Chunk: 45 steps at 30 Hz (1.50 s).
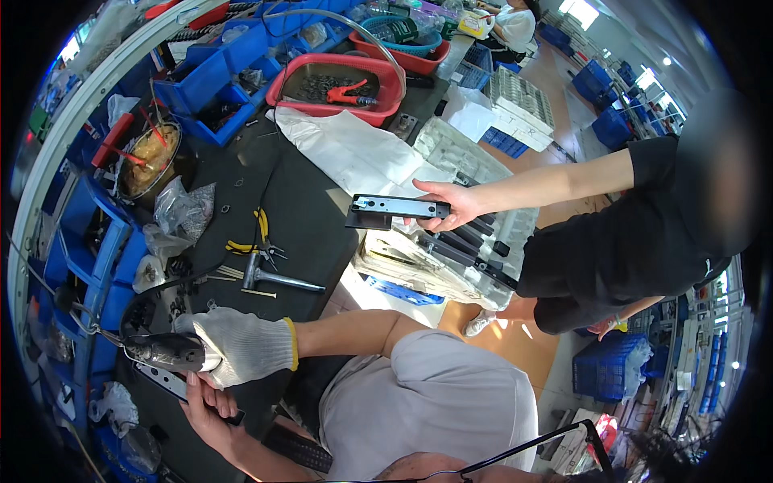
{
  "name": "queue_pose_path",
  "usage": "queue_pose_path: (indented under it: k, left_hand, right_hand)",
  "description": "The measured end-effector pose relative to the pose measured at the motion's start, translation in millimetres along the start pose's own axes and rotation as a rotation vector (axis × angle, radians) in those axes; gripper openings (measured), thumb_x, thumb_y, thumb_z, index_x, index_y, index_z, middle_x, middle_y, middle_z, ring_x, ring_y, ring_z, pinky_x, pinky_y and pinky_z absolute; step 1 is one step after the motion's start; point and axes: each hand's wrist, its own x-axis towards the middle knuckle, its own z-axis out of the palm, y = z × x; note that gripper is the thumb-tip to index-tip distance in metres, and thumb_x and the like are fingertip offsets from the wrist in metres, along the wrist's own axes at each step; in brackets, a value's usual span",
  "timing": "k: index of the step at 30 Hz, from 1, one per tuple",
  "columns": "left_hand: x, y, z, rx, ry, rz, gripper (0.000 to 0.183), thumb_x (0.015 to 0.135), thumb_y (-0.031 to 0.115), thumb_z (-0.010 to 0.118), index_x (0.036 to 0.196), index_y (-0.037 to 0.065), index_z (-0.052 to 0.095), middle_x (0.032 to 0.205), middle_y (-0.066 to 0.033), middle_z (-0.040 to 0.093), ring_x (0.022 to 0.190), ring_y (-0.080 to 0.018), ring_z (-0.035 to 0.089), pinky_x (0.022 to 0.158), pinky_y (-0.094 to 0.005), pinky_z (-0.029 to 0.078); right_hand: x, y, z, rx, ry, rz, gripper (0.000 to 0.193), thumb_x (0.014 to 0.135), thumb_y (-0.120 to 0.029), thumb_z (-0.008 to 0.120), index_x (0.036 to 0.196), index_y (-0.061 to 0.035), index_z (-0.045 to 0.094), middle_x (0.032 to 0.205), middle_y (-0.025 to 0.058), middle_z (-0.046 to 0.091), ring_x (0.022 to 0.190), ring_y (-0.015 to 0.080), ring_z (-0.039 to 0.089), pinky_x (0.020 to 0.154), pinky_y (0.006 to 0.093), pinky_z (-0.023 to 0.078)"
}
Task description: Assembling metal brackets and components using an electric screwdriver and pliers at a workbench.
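Note:
My right hand (241, 348), in a white knitted glove with a yellow cuff, is closed around a black corded electric screwdriver (165, 352). The screwdriver stands over a long silver plate with holes (163, 381). My bare left hand (211, 410) grips this plate from the near side, fingers wrapped over it; a black end shows past them. The screwdriver's tip is hidden. Close by on the dark bench (278, 181) lie a hammer (282, 278), yellow-handled pliers (259, 233) and several thin pale sticks (229, 274).
At the right a co-worker's hand (451, 205) holds out a similar black-framed silver part (401, 207) above a crate of black parts (475, 249). Blue bins (213, 76) line the bench's far side. A red basin (338, 64) and a bowl of yellowish paste (153, 161) stand there.

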Motion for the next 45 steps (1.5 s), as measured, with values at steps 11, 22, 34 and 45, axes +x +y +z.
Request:
queue_pose_path:
  k: [11, 22, 34, 45]
  left_hand:
    - [-2, -9, -4, 0.034, 0.053, 0.067, 0.023, 0.101, 0.023, 0.059, 0.089, 0.004, 0.058, 0.061, 0.0047, 0.041, 0.042, -0.0027, 0.035, 0.036, -0.0192, 0.027]
    - [-18, -46, -14, -0.183, 0.061, -0.215, 0.017, 0.100, 0.019, 0.057, 0.097, 0.003, 0.056, 0.063, 0.0009, 0.046, 0.044, -0.0080, 0.041, 0.039, -0.0249, 0.034]
    - [-19, -40, -29, -0.283, 0.193, -0.185, 0.021, 0.101, 0.024, 0.060, 0.092, 0.005, 0.056, 0.061, 0.0013, 0.046, 0.044, -0.0079, 0.042, 0.039, -0.0244, 0.034]
    - [-19, -42, -31, -0.379, 0.161, -0.228, 0.022, 0.101, 0.024, 0.059, 0.090, 0.005, 0.058, 0.059, 0.0011, 0.044, 0.043, -0.0078, 0.040, 0.038, -0.0240, 0.033]
  right_hand:
    - [9, -15, -12, 0.396, -0.170, 0.252, 0.043, 0.079, -0.021, 0.080, 0.113, -0.0015, 0.060, 0.086, 0.0137, 0.069, 0.077, 0.0247, 0.069, 0.069, 0.0352, 0.054]
    - [-2, 6, -9, 0.766, 0.179, -0.064, 0.041, 0.080, -0.012, 0.071, 0.114, -0.0018, 0.052, 0.096, 0.0103, 0.058, 0.069, 0.0138, 0.060, 0.064, 0.0267, 0.051]
    - [6, -30, 8, 0.839, 0.078, 0.116, 0.049, 0.085, -0.031, 0.076, 0.111, -0.0091, 0.041, 0.094, 0.0083, 0.056, 0.076, 0.0146, 0.062, 0.071, 0.0273, 0.053]
    - [8, -28, 14, 0.793, 0.044, 0.121, 0.046, 0.086, -0.028, 0.073, 0.112, -0.0095, 0.040, 0.093, 0.0096, 0.057, 0.076, 0.0150, 0.061, 0.073, 0.0285, 0.052]
